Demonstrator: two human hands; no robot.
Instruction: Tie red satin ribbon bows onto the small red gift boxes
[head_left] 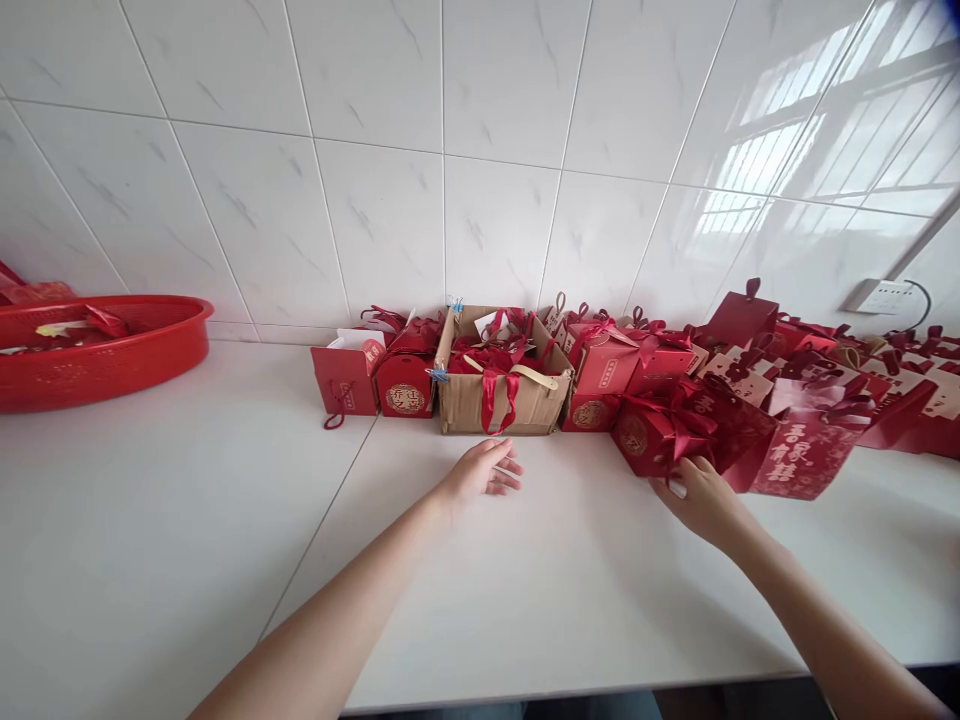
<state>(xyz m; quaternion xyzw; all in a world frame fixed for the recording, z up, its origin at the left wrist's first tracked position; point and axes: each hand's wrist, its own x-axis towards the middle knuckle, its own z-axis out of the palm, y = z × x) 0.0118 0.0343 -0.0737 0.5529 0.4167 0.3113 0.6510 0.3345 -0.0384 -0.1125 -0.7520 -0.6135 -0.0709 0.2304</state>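
My left hand [484,470] rests above the white counter just in front of a cardboard box [457,407], its fingers loosely apart and holding nothing. Red ribbons [499,395] spill over that box's front. Farther right, my right hand [701,495] has its fingers pinched at the front of a red gift box [645,435] with a gold round emblem and a red bow. This gift box sits tilted against its neighbours; the exact grip point is partly hidden by the fingers. A red gift bag [806,455] with white characters stands beside the hand.
A red plastic basin [150,350] with small items stands at the far left. Red boxes [405,385] flank the cardboard box. Many red bags [907,400] crowd the right along the tiled wall. A power strip [885,297] is at the back right. The counter's front edge [570,690] is near me.
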